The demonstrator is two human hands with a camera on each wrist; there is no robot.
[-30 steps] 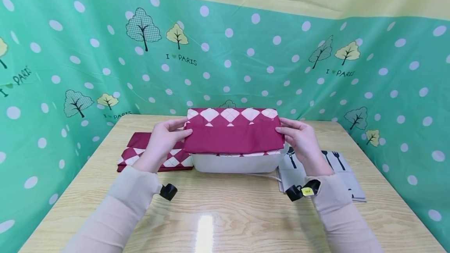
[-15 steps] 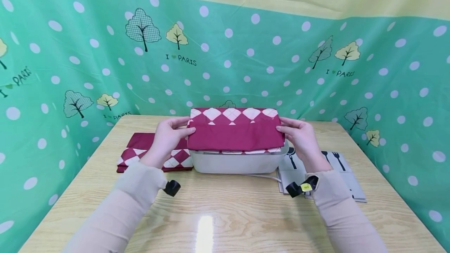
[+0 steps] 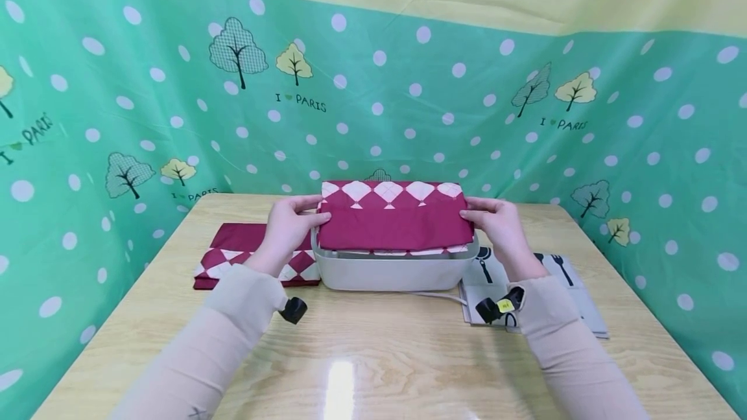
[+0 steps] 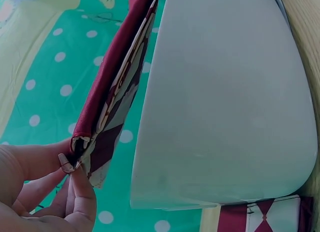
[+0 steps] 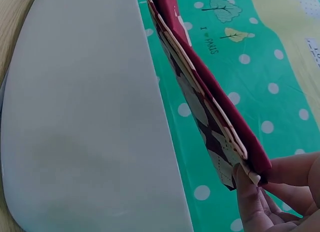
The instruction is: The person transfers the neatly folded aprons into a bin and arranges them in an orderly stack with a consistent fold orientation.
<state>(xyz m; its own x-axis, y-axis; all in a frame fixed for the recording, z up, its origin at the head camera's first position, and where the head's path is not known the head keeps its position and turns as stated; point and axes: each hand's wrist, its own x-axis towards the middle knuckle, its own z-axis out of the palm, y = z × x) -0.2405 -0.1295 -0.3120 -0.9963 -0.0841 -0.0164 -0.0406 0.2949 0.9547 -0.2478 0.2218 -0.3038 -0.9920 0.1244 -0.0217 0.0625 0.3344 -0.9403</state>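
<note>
A folded maroon cloth with white diamonds (image 3: 397, 227) is held over a white plastic bin (image 3: 391, 274). My left hand (image 3: 290, 229) pinches its left end between thumb and fingers. At the opposite end, my right hand (image 3: 497, 229) pinches the cloth the same way. Both wrist views show the layered folds edge-on, with the cloth (image 4: 112, 92) standing apart from the bin's rim (image 4: 145, 117). In the right wrist view, fingertips (image 5: 245, 184) press against the patterned underside. The bin's inside is mostly hidden behind the cloth.
A second folded maroon cloth (image 3: 239, 235) lies left of the bin, partly behind my left forearm. To the right, grey folded fabric with cutlery prints (image 3: 569, 280) lies under my right wrist. A white cord (image 3: 438, 294) runs by the bin. A green dotted curtain (image 3: 373, 96) surrounds the wooden table (image 3: 385, 349).
My left hand has moved a little to the right, taking the cloth's left end along. More of the bin's rim now shows below the cloth. My right hand has barely shifted.
</note>
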